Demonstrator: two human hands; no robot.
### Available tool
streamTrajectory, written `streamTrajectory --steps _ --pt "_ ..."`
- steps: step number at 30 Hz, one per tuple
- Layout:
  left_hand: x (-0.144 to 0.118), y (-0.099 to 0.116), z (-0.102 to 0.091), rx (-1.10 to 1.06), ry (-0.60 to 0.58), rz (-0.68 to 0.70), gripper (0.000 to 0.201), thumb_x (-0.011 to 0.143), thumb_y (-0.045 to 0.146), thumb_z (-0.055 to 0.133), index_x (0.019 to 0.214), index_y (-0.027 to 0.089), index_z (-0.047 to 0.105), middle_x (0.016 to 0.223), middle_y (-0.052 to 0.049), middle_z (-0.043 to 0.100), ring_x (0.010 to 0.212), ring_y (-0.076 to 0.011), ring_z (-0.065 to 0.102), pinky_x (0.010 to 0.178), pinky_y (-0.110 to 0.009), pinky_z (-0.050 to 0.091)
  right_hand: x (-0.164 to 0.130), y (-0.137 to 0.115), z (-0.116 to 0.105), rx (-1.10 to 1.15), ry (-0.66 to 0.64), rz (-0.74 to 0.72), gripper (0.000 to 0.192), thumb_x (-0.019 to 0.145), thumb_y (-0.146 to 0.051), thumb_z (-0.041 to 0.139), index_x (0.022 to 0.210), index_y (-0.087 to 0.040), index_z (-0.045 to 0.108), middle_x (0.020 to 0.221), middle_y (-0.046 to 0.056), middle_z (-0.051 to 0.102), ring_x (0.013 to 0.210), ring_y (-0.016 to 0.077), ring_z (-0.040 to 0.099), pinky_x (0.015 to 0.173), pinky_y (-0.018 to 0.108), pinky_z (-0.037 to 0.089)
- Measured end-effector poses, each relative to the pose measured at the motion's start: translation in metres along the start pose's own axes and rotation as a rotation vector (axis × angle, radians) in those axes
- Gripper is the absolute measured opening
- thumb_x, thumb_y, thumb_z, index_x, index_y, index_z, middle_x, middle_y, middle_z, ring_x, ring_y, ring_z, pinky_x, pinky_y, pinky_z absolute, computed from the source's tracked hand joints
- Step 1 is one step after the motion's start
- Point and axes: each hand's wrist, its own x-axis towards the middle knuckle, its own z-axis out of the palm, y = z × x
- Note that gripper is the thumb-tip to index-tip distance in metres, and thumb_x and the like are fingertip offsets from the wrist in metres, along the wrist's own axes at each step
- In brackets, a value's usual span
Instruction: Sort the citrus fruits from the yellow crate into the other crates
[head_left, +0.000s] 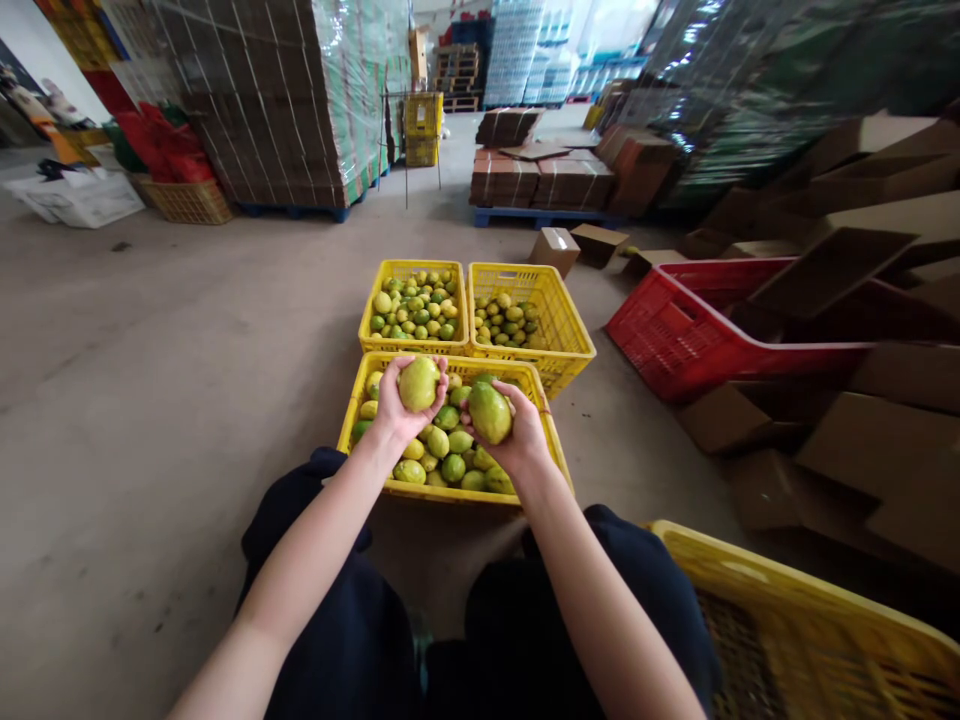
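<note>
2 hands (397, 405) (517, 435), 1 fruit (418, 383) each; 3 crates (450, 362).

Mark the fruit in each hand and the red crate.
Yellow-green fruit in left hand (418, 383), head view, its front face.
Greener fruit in right hand (489, 412), head view, its middle.
Red crate (667, 345), head view, near side wall.

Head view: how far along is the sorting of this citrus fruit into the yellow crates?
Looks done: two far yellow plastic crates hold fruit, the left one fuller than the right one. In hand: the left hand holds a yellowish round fruit, the right hand a greener one. Left: the near yellow crate is well stocked.
</note>
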Motion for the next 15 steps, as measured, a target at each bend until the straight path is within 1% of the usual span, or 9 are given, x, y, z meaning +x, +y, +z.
streamTrajectory --steps 4,7,9,12,15 --pt "0.0022 -0.0041 0.0024 0.052 -0.026 -0.021 0.019 0.091 0.024 0.047 0.095 0.012 0.062 0.085 -0.007 0.068 0.075 -0.0149 0.068 0.059 -0.022 0.058 0.0044 0.0006 -0.0035 0.007 0.012 -0.040 0.017 0.083 -0.026 0.052 0.078 -0.014 0.062 0.062 0.006 0.068 0.046 0.0161 0.060 0.039 0.024 0.047" --pt "0.0039 -0.0085 0.0043 0.101 -0.013 -0.079 0.020 0.093 0.025 0.047 0.094 0.012 0.063 0.090 -0.009 0.069 0.077 -0.0155 0.068 0.064 -0.026 0.059 0.0077 -0.0004 -0.0069 0.035 0.010 -0.072 0.016 0.083 -0.026 0.053 0.078 -0.014 0.063 0.062 0.006 0.069 0.047 0.0168 0.062 0.037 0.024 0.045" --pt "0.0045 -0.0103 0.0042 0.103 0.009 -0.099 0.021 0.093 0.026 0.047 0.092 0.012 0.063 0.088 -0.008 0.068 0.074 -0.0144 0.067 0.060 -0.023 0.057 0.0084 -0.0017 -0.0084 0.050 0.015 -0.074 0.019 0.084 -0.026 0.050 0.078 -0.014 0.063 0.065 0.008 0.071 0.048 0.0176 0.063 0.036 0.024 0.045" --pt "0.0052 -0.0096 0.0010 0.068 0.053 -0.105 0.021 0.092 0.025 0.045 0.088 0.012 0.062 0.081 -0.007 0.066 0.068 -0.0134 0.065 0.052 -0.020 0.054 0.0064 -0.0033 -0.0079 0.058 0.023 -0.050 0.020 0.084 -0.024 0.047 0.081 -0.013 0.064 0.069 0.009 0.072 0.050 0.0183 0.064 0.035 0.024 0.045" --pt "0.0058 -0.0066 -0.0028 0.044 0.057 -0.110 0.020 0.088 0.025 0.046 0.085 0.012 0.061 0.074 -0.006 0.064 0.063 -0.0134 0.064 0.048 -0.019 0.052 0.0021 -0.0038 -0.0048 0.058 0.034 -0.024 0.021 0.086 -0.023 0.046 0.082 -0.013 0.064 0.066 0.008 0.071 0.050 0.0174 0.064 0.037 0.024 0.048"
